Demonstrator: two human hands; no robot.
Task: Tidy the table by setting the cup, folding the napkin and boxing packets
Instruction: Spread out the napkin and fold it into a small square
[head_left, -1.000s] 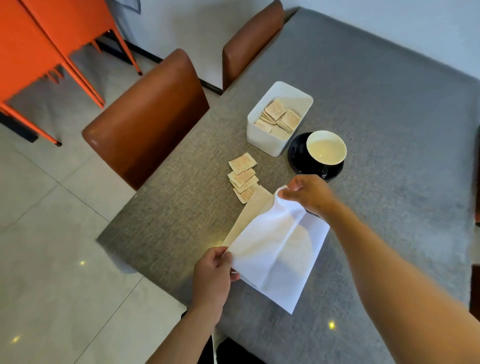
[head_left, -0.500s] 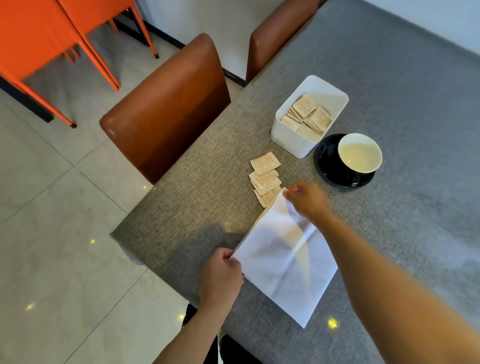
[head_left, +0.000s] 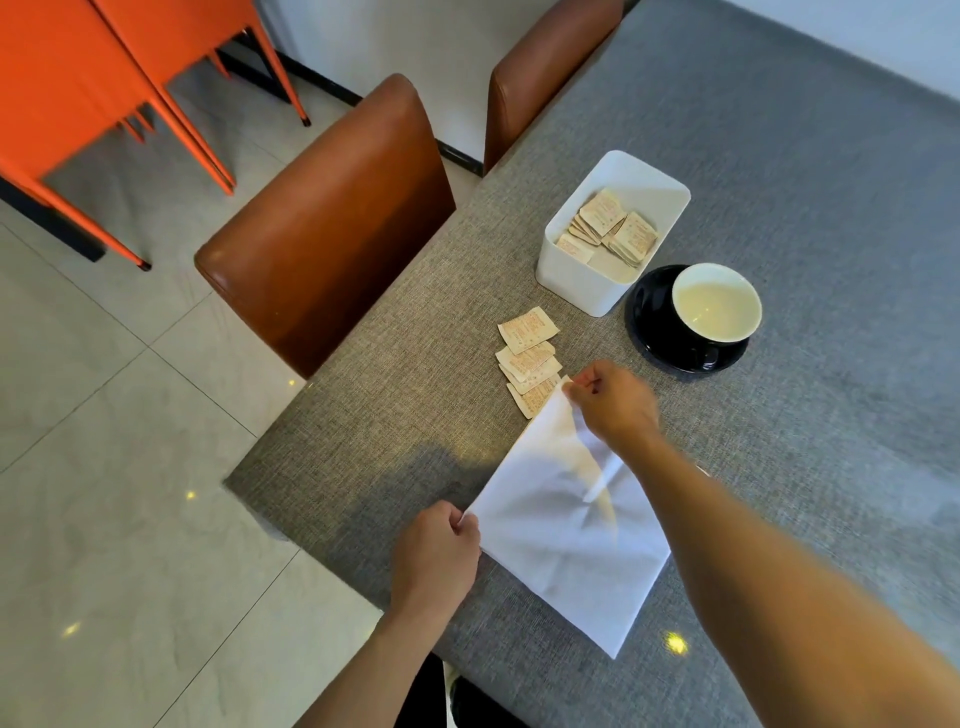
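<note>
A white napkin (head_left: 561, 530) lies folded over on the grey table (head_left: 779, 156). My left hand (head_left: 436, 556) pinches its near left corner. My right hand (head_left: 615, 402) pinches its far corner, which overlaps the nearest of several loose tan packets (head_left: 527, 358). Beyond them stands a white box (head_left: 597, 291) holding several more packets (head_left: 610, 228). A cup (head_left: 717, 304) with a white inside sits on a black saucer (head_left: 654, 322) right of the box.
Two brown chairs (head_left: 332, 234) are pushed against the table's left edge. Orange chairs (head_left: 78, 78) stand on the tiled floor at far left. The table's corner (head_left: 234, 480) is just left of my left hand.
The lifted half of the napkin has come down flat over the other half. Both hands kept their corners. The camera view shifted, so everything sits further right in frame.
</note>
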